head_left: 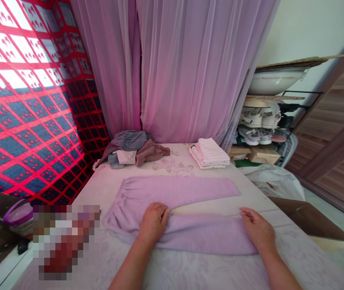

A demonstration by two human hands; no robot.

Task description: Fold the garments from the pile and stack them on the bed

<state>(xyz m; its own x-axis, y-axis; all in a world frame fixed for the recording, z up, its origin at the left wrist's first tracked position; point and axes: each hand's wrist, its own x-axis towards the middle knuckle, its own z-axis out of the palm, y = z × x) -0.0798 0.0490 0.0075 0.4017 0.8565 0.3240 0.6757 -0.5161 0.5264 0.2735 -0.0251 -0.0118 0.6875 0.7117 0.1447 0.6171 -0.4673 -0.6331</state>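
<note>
A pair of lilac ribbed trousers [202, 231] lies flat on the bed, its gathered elastic waist at the left and its two legs stretching to the right. My left hand [154, 222] is closed on the inner edge of the near leg, just below the crotch. At the hem of that same leg is my right hand [259, 230], its fingers curled at the cloth's edge; part of the grip is hidden. The far leg lies untouched, angled away from the near one.
Crumpled clothes [129, 147] lie at the back left of the bed [208, 272]. A folded stack of clothes [209, 153] sits at the back right. Pink curtains [186, 72] hang behind. Right of the bed stand a shoe rack [258, 125] and a cardboard box [307, 219].
</note>
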